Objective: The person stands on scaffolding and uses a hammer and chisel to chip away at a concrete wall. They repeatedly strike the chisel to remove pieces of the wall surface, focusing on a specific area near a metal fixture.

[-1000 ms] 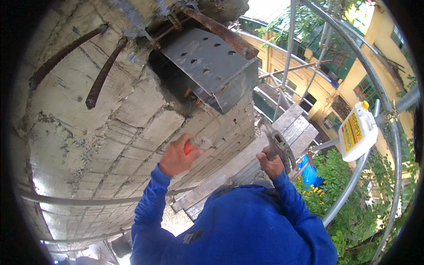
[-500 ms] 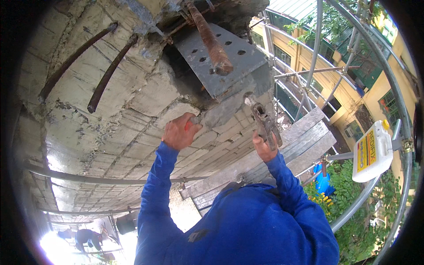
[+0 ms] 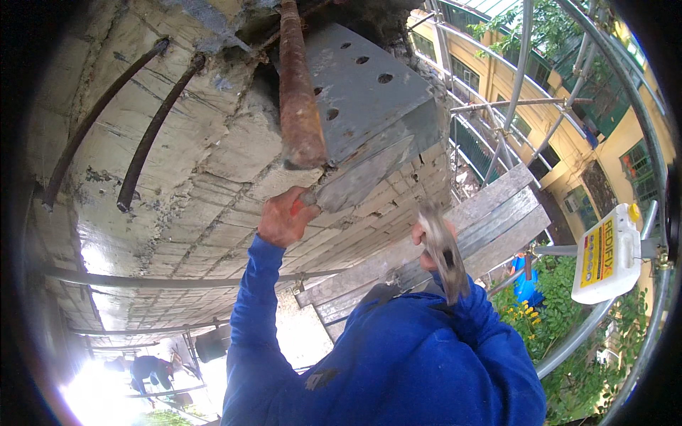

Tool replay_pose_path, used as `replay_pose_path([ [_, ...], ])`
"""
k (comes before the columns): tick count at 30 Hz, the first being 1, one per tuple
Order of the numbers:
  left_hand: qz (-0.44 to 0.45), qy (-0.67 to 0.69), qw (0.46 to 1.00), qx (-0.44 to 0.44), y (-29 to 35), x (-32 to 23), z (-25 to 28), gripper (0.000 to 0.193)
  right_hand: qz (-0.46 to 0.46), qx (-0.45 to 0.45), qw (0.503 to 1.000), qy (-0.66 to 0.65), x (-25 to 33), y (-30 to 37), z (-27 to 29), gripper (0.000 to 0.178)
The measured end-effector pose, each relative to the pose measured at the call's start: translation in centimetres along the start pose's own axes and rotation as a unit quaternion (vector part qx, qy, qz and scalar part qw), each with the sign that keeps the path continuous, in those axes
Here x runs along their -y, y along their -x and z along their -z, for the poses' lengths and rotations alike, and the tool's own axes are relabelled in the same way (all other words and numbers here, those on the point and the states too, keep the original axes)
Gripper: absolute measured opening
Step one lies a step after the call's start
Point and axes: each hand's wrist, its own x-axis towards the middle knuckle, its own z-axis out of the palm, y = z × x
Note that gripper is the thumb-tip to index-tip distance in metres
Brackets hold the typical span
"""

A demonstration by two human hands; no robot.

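Note:
In my left hand (image 3: 284, 216), closed at the edge of the broken masonry, is what looks like a red-gripped chisel (image 3: 296, 207); a short grey metal end shows by the thumb and the rest is hidden. My right hand (image 3: 424, 245) is wrapped round a claw hammer (image 3: 446, 259), drawn back near my right arm, its head slightly blurred. Above my left hand sits a grey steel plate (image 3: 362, 92) with several holes, set into the masonry. Grey mortar (image 3: 366, 174) lies along its lower edge. A thick rusty bar (image 3: 302, 106) sticks out in front of the plate.
Two dark rusty rods (image 3: 156, 131) jut from the wall (image 3: 213, 160) at the left. Scaffold planks (image 3: 497, 227) lie below my right hand. Metal tubes (image 3: 522, 64) and a white plastic jug (image 3: 607, 255) stand at the right. Another person (image 3: 150, 370) is far down at lower left.
The hammer has swung down and back, away from the masonry toward my right arm. My left hand stays at nearly the same spot. The view has shifted, bringing the rusty bar nearer.

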Motion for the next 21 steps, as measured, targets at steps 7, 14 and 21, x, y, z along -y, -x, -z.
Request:
replay_pose_path([
  [7, -0.004, -0.003, 1.0, -0.011, -0.2, 0.4, -0.4, 0.036, -0.021, 0.008, 0.997, 0.071, -6.6, -1.2, -0.2, 0.022],
  [14, 0.019, -0.004, 1.0, 0.018, -0.1, 0.7, -0.3, 0.03, 0.017, -0.012, 1.0, -0.018, -6.2, 0.2, -0.3, 0.022],
  [21, -0.013, 0.01, 1.0, -0.011, -0.2, 0.5, -0.2, 0.037, -0.015, -0.042, 0.989, 0.139, -4.8, -1.4, -0.3, 0.031],
])
